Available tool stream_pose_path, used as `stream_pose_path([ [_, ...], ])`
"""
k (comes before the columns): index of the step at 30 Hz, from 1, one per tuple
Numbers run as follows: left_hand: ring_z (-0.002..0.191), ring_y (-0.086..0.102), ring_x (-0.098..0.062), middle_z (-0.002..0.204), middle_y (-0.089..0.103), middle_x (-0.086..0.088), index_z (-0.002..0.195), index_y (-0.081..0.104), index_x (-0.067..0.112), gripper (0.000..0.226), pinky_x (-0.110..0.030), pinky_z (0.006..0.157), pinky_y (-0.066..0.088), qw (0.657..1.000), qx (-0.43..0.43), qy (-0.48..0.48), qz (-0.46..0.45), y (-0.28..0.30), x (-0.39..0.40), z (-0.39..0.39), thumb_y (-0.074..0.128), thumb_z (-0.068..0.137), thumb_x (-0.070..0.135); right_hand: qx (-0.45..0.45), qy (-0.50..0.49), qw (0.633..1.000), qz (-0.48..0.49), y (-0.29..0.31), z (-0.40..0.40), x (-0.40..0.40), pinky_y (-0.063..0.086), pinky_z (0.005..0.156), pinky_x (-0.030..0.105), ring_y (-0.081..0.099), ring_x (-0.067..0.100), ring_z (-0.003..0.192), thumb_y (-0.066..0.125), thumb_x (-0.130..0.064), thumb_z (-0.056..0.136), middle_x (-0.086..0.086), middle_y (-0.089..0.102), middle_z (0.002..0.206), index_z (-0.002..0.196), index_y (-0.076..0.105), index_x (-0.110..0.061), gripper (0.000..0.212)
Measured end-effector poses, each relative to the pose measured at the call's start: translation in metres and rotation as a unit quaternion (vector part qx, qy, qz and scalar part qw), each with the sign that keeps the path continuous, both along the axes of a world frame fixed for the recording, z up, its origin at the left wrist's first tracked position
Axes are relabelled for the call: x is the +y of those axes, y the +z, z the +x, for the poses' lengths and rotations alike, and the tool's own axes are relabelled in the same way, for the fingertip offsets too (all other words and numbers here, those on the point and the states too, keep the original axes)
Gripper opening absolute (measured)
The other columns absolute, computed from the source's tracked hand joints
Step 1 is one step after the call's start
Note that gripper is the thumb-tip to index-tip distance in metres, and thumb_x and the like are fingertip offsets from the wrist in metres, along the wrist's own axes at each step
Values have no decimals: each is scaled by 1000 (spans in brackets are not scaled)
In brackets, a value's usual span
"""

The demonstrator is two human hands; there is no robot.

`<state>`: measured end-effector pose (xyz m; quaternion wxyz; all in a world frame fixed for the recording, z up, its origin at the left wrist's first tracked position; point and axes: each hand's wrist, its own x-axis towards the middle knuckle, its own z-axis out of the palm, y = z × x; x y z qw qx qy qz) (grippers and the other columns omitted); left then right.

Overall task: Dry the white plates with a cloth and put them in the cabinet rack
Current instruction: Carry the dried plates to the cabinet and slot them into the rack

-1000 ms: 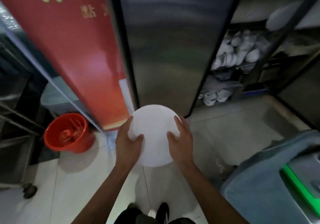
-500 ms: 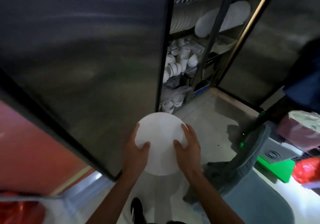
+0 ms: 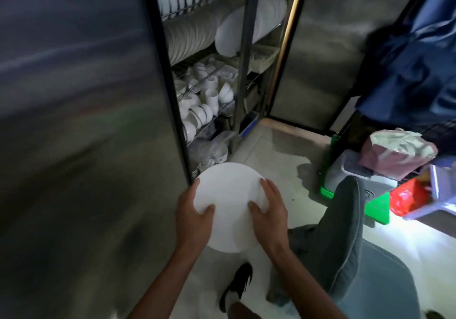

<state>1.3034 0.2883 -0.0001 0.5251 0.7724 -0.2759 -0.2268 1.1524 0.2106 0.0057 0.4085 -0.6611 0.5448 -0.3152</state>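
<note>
I hold a white plate (image 3: 230, 205) in front of me with both hands. My left hand (image 3: 193, 217) grips its left rim, thumb on top. My right hand (image 3: 270, 217) grips its right rim the same way. Ahead stands the open cabinet with wire racks (image 3: 209, 12); rows of white plates (image 3: 187, 30) stand upright on the upper shelves, and one large plate (image 3: 228, 34) leans at the front. A dark grey cloth (image 3: 343, 232) hangs over the edge of a grey bin at my right. The plate is low, in front of the cabinet's bottom shelf.
The steel cabinet door (image 3: 81, 121) stands open at my left, another steel panel (image 3: 328, 47) at the right. White cups and bowls (image 3: 204, 99) fill the lower shelves. A green base (image 3: 370, 202), bagged items (image 3: 399, 153) and a red bag (image 3: 409, 197) sit at right. My shoe (image 3: 238, 284) is below.
My view has swung right from the red sign and orange bucket to the open cabinet, which is nearer now. Both hands keep the same hold on the plate.
</note>
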Motion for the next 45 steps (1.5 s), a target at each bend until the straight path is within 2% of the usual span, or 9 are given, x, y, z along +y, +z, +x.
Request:
stream_pose_path([
  [6,128,48,-17,143,51,0,143,51,25,73,-42,110,41,999,-15,-32,6,10,-94,10,72,79,-3,-29,-59,997,27,1,10,-83,32,111,36,37,18,137,64,-10,90,-10,39,153,148,37,-32,68],
  [14,128,48,-17,144,50,-1,144,50,22,71,-34,107,41,998,-34,-52,-3,19,-206,41,72,81,0,-23,-52,998,6,19,35,-193,39,111,49,39,21,134,64,-13,91,-11,40,151,146,39,-33,64],
  [23,127,48,-15,143,49,5,144,47,33,72,-34,101,45,999,-11,-31,-24,9,-305,97,73,82,7,-7,-54,998,-16,23,90,-295,39,110,46,40,16,133,69,-19,88,-9,40,152,147,36,-37,70],
  [25,126,48,-13,144,48,5,143,47,35,73,-28,96,44,999,-5,-27,-30,10,-323,109,73,82,7,1,-61,998,-5,24,104,-316,40,110,48,42,19,134,71,-23,86,-5,41,152,149,33,-37,75],
  [28,121,48,-11,142,49,7,143,47,36,72,-31,97,45,999,-14,-9,-38,14,-350,130,73,82,8,4,-39,999,-3,31,127,-347,44,107,54,46,22,131,71,-24,87,-3,44,149,148,34,-36,72],
  [34,119,46,-5,140,48,12,142,48,37,72,-24,89,41,998,-4,18,-55,26,-384,166,72,81,8,-16,-6,1000,-5,44,165,-390,48,104,50,49,21,126,72,-22,86,-3,48,146,148,37,-34,72],
  [38,126,48,-11,142,51,9,142,51,32,69,-37,104,45,996,6,61,-66,25,-400,187,74,81,8,-30,22,999,26,51,188,-421,52,85,37,52,11,107,77,-26,82,-14,51,126,147,36,-34,77],
  [41,126,52,-13,140,54,10,141,53,33,68,-43,105,48,993,14,90,-77,28,-412,200,75,81,7,-35,53,998,22,53,205,-443,51,75,32,56,10,98,80,-28,78,-17,53,113,138,44,-33,70],
  [45,124,53,-19,138,55,7,142,53,30,70,-46,103,49,989,16,127,-74,35,-431,214,75,82,4,-51,93,993,49,56,222,-475,57,75,35,65,16,98,84,-30,73,-8,66,116,131,56,-28,64],
])
